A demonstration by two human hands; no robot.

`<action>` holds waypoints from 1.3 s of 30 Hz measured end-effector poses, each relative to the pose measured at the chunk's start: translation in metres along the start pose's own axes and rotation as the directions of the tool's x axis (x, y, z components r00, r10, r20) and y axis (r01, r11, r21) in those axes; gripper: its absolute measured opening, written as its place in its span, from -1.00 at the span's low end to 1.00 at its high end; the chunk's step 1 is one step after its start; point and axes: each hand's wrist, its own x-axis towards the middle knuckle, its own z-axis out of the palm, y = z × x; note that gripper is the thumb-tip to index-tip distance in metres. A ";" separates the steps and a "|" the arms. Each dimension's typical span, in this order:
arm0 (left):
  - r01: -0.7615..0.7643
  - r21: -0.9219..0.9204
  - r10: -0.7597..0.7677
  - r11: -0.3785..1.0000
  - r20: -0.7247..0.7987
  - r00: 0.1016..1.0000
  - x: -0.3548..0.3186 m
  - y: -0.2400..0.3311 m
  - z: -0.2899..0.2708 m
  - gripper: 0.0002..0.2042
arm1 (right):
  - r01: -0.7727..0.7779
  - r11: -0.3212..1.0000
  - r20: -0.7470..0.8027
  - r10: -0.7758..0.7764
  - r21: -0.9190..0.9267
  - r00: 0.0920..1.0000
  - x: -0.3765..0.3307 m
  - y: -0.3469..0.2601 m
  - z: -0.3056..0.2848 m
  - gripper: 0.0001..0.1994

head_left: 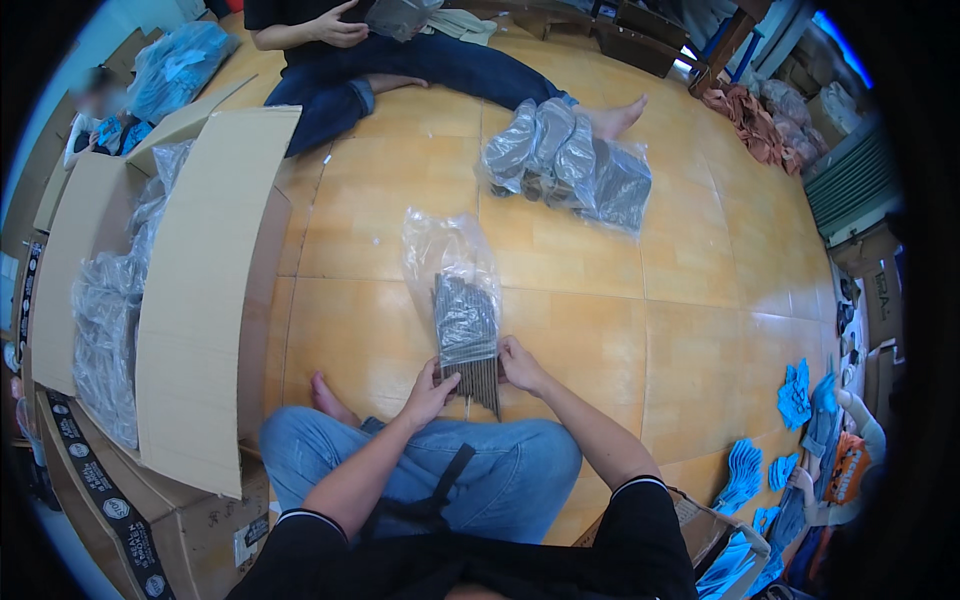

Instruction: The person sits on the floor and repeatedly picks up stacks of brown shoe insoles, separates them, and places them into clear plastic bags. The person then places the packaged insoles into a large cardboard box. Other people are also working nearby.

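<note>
In front of my crossed legs is a bundle of thin grey-brown, rod-like strips [478,385], its upper part inside a clear plastic bag [468,320]. The strips' lower ends stick out of the bag toward me. My left hand [430,397] grips the bundle's left side, thumb on top and fingers partly hidden beneath. At the bag's lower right edge, my right hand [520,364] has its fingers curled on the plastic beside the strips. The bag's far end [445,235] lies loose and crumpled on the floor.
Clear bags of dark grey pieces [560,160] lie ahead, by another person's bare foot [620,118]. That person sits opposite, holding a plastic bag [398,18]. An open cardboard box [205,290] with plastic-wrapped items stands left. Blue pieces [740,475] lie right, near another person's arm [862,420].
</note>
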 end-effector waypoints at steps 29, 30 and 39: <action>-0.190 0.556 0.319 0.809 -0.144 0.937 0.023 0.029 -0.020 -0.57 | 0.322 0.828 -0.110 -0.413 -0.460 0.904 -0.009 -0.032 -0.004 -0.12; -0.183 0.650 0.322 0.738 -0.100 0.942 0.023 0.029 -0.020 -0.55 | 0.291 0.863 -0.120 -0.368 -0.413 0.922 -0.010 -0.030 -0.006 -0.12; -0.286 0.843 0.551 0.455 -0.014 0.834 0.025 0.009 -0.017 -0.55 | 0.401 0.152 0.287 -0.480 -0.903 0.829 -0.039 -0.057 -0.022 0.14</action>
